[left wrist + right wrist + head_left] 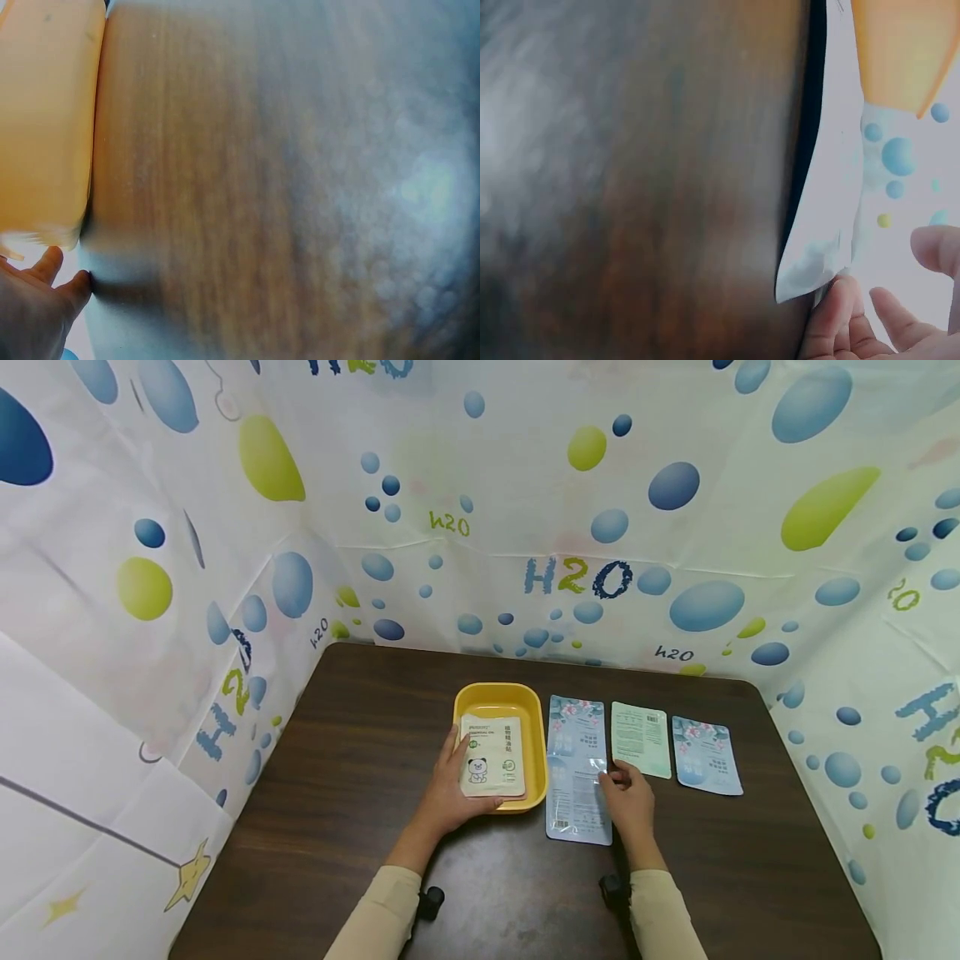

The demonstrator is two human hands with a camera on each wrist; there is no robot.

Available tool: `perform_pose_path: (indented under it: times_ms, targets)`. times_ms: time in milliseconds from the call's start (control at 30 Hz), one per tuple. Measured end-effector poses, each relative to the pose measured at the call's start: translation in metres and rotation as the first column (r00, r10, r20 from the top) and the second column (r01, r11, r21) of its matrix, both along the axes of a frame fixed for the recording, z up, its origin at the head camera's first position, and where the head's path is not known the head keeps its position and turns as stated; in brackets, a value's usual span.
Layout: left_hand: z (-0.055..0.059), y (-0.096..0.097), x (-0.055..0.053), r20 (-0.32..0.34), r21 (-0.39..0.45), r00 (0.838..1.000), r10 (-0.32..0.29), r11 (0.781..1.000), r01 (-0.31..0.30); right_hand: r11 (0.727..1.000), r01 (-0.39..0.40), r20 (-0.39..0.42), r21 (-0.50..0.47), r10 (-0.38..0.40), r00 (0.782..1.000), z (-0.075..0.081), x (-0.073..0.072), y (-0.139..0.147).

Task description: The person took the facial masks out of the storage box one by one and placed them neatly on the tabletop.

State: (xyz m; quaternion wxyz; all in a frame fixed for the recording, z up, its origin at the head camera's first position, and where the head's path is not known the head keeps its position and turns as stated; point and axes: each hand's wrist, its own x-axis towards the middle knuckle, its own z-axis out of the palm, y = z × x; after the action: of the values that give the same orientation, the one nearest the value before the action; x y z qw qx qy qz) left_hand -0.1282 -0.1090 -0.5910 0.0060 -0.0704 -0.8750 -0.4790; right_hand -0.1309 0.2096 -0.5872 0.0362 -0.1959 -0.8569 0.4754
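Head view: resting wide-spread left hand (448, 789) on cream packet (491, 745) inside yellow tray (497, 697), touching blue packaging (576, 814) with right hand (632, 806), pinching undeterminable; apparently progressing partway, leaving green packet (640, 737) outside too.

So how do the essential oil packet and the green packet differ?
The essential oil packet is cream with a printed bear; the green packet shows fine text. The essential oil packet lies in the yellow tray, the green packet on the table. Both look rectangular.
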Motion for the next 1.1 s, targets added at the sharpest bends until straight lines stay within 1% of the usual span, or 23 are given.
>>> perform_pose_path:
  times_ms: [133,300,533,667,867,1100]
  targets:
    - [0.001,0.000,0.000,0.016,0.000,1.000,-0.001,1.000,0.001,0.992,0.052,-0.006,-0.116,-0.053,0.999,0.001,0.000,0.002]
    - [0.001,0.000,0.000,0.022,0.006,1.000,-0.003,1.000,0.003,0.970,0.085,-0.022,-0.230,-0.093,0.995,0.003,0.000,0.005]
    - [0.003,0.001,0.001,0.027,0.015,1.000,-0.001,1.000,0.000,0.941,0.102,-0.022,-0.323,-0.115,0.993,0.011,0.000,0.005]
    - [0.003,0.001,0.000,0.028,0.015,1.000,0.001,1.000,-0.001,0.918,0.099,-0.032,-0.383,-0.121,0.992,0.015,-0.002,0.005]
    - [0.002,0.001,0.000,0.017,0.017,1.000,0.004,1.000,-0.004,0.899,0.071,-0.082,-0.433,-0.118,0.990,0.021,-0.007,0.005]
    - [0.001,0.001,0.000,0.009,0.018,1.000,0.006,1.000,-0.006,0.900,0.049,-0.120,-0.434,-0.112,0.986,0.028,-0.011,0.004]
